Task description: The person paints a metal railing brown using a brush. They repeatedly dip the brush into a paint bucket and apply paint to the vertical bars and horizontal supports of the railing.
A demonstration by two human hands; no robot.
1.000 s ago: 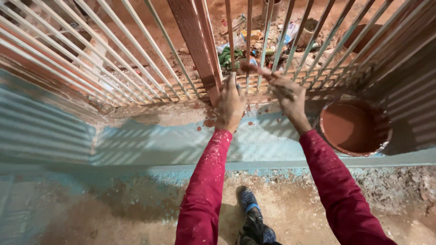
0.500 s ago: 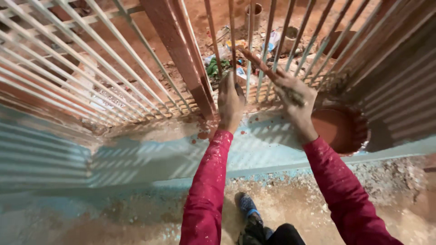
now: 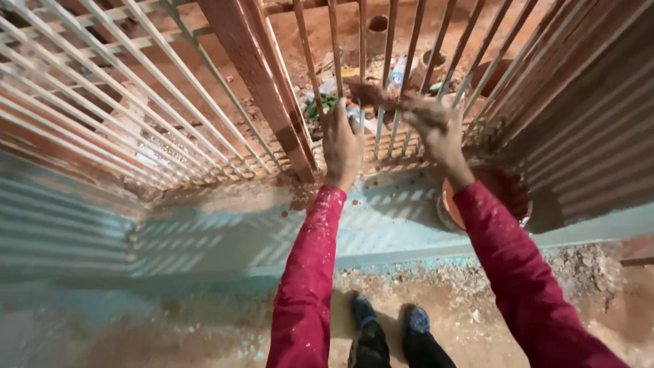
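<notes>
**Hands and brush at a barred railing, seen from above**

Here, going left to right: pale railing bars (image 3: pixel 102 102) fan across the upper left, ending at a thick rust-coloured post (image 3: pixel 262 82) that leans up toward the left. Just right of the post's base, the left hand (image 3: pixel 340 146) lies with fingers together, closed about a thin bar (image 3: pixel 335 48) of the darker railing section; the bar runs up out of its grip. A paintbrush (image 3: pixel 371 94) comes next, its long axis nearly level and tilted slightly, the dark bristle end pointing left toward the bars above the left hand, the handle end running right into the right hand (image 3: pixel 439 133). That hand is blurred; it is wrapped around the handle, though the finger placement cannot be told. Below and right of it a round bowl (image 3: pixel 514 197) holding red-brown paint sits on the pale blue ledge (image 3: pixel 225 232), partly hidden by the red sleeve (image 3: pixel 507 272). Beneath the ledge, two dark shoes (image 3: pixel 388 324) stand on dusty ground.
</notes>
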